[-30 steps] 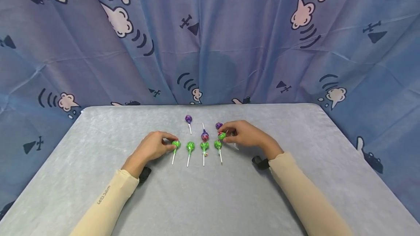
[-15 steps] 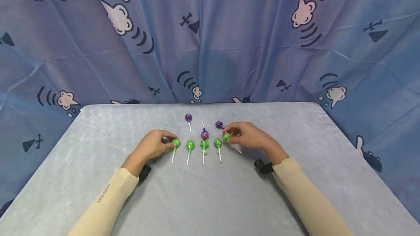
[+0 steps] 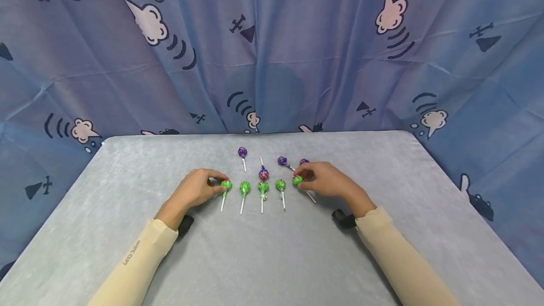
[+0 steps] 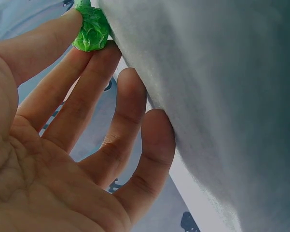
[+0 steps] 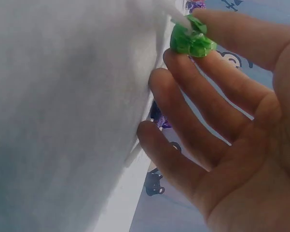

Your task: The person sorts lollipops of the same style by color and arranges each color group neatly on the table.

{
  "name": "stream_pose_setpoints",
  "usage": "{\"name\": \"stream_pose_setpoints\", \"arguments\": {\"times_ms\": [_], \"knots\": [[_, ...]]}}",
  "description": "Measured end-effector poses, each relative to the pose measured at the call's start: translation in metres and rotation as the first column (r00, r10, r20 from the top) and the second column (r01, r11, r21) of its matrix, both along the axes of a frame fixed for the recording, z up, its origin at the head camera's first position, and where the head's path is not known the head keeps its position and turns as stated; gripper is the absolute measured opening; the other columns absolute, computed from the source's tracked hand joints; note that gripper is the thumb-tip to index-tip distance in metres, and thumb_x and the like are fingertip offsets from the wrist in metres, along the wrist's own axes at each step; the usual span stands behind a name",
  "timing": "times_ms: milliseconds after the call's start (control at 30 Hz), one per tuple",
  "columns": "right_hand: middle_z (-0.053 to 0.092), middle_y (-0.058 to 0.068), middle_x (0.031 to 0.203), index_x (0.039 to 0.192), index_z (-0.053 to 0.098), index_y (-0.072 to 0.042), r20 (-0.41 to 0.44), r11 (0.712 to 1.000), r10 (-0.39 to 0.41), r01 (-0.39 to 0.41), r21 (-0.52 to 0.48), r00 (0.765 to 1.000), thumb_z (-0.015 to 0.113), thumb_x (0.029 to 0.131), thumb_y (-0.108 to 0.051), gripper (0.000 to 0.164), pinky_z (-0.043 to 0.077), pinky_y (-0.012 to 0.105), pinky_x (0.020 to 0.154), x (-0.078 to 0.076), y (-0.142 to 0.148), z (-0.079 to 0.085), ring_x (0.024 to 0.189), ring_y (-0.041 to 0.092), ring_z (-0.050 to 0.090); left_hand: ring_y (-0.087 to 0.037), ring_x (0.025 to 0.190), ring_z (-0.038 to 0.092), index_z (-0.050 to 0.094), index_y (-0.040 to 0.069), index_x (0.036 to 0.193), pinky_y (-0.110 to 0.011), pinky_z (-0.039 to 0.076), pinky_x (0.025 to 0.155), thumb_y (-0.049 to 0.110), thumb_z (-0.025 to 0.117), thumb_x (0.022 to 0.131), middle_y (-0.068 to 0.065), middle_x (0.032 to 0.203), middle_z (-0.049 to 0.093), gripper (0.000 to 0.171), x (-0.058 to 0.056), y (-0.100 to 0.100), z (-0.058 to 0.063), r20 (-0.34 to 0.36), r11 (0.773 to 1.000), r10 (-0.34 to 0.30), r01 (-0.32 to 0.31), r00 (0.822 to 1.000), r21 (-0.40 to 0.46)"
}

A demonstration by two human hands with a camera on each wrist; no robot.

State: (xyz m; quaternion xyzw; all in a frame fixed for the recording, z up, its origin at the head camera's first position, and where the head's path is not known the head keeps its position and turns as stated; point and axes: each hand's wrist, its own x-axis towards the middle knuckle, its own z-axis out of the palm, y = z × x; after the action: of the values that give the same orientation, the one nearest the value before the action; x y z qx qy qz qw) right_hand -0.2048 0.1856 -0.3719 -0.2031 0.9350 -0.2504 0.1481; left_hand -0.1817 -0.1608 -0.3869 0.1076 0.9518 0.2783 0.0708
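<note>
My left hand point(image 3: 196, 190) pinches the wrapped head of the leftmost green lollipop point(image 3: 226, 184), whose white stick points toward me. In the left wrist view, thumb and fingertips meet the green wrapper point(image 4: 92, 31). On the right, my right hand point(image 3: 328, 182) pinches the head of another green lollipop point(image 3: 297, 180) at the right end of the row; its stick slants down to the right. The right wrist view has this green head point(image 5: 190, 43) between thumb and fingers. Between the hands lie a green lollipop point(image 3: 244, 188), a second one point(image 3: 263, 188) and a third point(image 3: 280, 185), sticks toward me.
Behind the green row lie purple lollipops: one at the back left point(image 3: 242, 152), one with its stick pointing away point(image 3: 263, 174), one tilted point(image 3: 282, 160), and one partly hidden behind my right hand point(image 3: 304, 161). A grey cloth covers the table point(image 3: 263, 259); a blue patterned curtain point(image 3: 272, 51) hangs behind.
My right hand has moved a little right with its green lollipop, to the row's right end. Another purple lollipop now shows behind it. My left hand stays on its lollipop.
</note>
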Motion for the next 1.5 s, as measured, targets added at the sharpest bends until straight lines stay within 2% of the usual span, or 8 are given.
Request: {"name": "stream_pose_setpoints", "arguments": {"times_ms": [633,1067,1500], "knots": [[0.070,0.003,0.106,0.116,0.069,-0.013,-0.021,0.999,-0.014,0.014,0.030,1.000,0.072,0.092,-0.023,0.027,0.050,0.043,0.091,0.0024,0.0030,-0.0041,0.101,0.020,0.064,-0.018,0.094,0.064,0.075,0.021,0.118,-0.036,0.048,0.077,0.026,0.075,0.089,-0.004,0.121,0.072,0.030,-0.0014,0.0005,-0.0018,0.003,1.000,-0.006,0.006,1.000,-0.012],[0.069,0.005,0.121,0.127,0.066,-0.011,-0.043,0.997,0.077,-0.077,-0.002,0.996,0.066,0.096,-0.021,0.033,0.050,0.045,0.096,-0.0005,0.0073,-0.0038,0.111,0.025,0.064,-0.018,0.093,0.063,0.075,0.022,0.117,-0.035,0.048,0.077,0.026,0.076,0.088,-0.003,0.120,0.072,0.029,0.0005,-0.0004,-0.0017,-0.001,1.000,0.006,-0.006,1.000,-0.005],[0.071,0.001,0.103,0.117,0.069,-0.012,-0.042,0.998,0.058,-0.058,-0.001,0.997,0.066,0.096,-0.020,0.023,0.050,0.041,0.089,-0.0015,0.0087,-0.0034,0.097,0.015,0.064,-0.018,0.094,0.063,0.075,0.022,0.117,-0.035,0.048,0.077,0.026,0.076,0.088,-0.002,0.120,0.072,0.029,0.0003,0.0001,-0.0007,-0.001,1.000,0.010,-0.010,1.000,0.005]]}}
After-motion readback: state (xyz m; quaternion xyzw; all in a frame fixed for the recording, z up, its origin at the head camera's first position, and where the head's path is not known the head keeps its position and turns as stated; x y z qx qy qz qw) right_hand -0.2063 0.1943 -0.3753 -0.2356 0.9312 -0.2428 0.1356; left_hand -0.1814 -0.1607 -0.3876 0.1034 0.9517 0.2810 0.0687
